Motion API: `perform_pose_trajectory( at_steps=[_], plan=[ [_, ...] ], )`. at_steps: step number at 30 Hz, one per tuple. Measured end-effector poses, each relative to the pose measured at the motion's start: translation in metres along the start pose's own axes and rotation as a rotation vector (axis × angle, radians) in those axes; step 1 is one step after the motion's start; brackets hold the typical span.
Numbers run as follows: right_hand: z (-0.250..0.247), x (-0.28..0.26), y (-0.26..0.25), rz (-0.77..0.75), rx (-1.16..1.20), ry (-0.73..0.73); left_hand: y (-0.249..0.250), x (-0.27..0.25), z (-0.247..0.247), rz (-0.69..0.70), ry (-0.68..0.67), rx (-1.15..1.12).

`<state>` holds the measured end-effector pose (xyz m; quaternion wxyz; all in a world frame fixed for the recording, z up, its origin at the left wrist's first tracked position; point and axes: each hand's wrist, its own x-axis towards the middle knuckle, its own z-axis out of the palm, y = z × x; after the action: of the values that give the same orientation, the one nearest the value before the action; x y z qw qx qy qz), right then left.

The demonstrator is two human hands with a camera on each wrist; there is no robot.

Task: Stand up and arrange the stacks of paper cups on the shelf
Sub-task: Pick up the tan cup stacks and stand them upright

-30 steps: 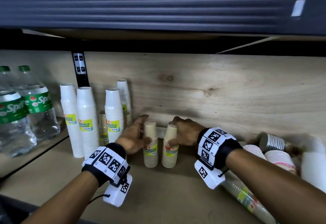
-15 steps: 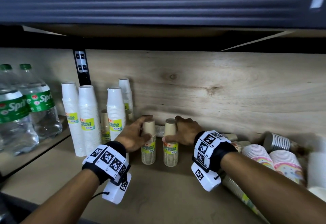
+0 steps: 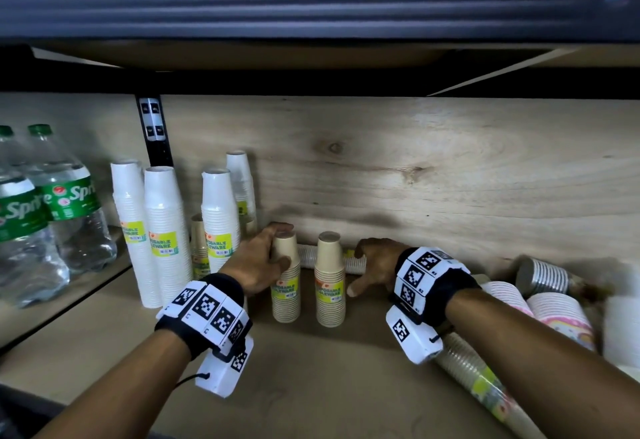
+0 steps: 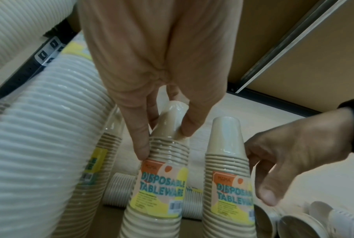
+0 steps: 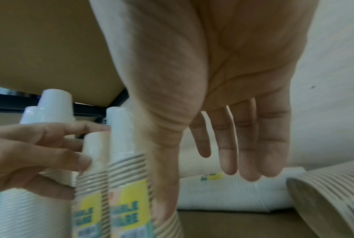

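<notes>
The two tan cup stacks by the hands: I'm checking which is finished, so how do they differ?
The left tan stack is gripped near its top by the left hand; the right tan stack stands free, the right hand open beside it. The left one sits nearer the white stacks; the right one nearer the lying cups. Both stand upright, wrapped, with yellow labels.

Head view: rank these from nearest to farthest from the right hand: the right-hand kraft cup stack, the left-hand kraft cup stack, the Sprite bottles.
1. The right-hand kraft cup stack, standing just left of the right hand, thumb at its side.
2. The left-hand kraft cup stack, one place further left, gripped by the left hand.
3. The Sprite bottles, far left on the shelf.
</notes>
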<state>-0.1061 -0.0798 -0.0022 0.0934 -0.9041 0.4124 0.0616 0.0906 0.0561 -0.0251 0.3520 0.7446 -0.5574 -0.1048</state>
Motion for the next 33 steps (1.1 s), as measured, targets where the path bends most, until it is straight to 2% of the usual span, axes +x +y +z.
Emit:
perform_pose_trajectory(
  at_steps=[7,13,24,28,31,33],
  plan=[
    [0.023,0.054,0.025,0.098,0.023,0.098,-0.003,0.003,-0.002,0.018,-0.004,0.024],
    [0.061,0.137,0.066,0.135,0.016,0.141,-0.006,0.007,-0.003,0.031,-0.01,0.036],
    [0.051,0.12,0.057,0.067,-0.059,0.126,-0.009,0.008,-0.005,0.035,-0.013,0.041],
    [0.038,0.11,0.06,0.07,0.008,0.168,-0.008,0.007,-0.006,0.039,-0.012,0.067],
    [0.018,0.095,0.055,-0.004,0.117,0.22,-0.005,0.006,-0.005,0.022,-0.009,0.097],
    [0.004,0.088,0.054,0.0,0.178,0.211,-0.004,0.005,-0.005,0.012,-0.007,0.101]
  ],
)
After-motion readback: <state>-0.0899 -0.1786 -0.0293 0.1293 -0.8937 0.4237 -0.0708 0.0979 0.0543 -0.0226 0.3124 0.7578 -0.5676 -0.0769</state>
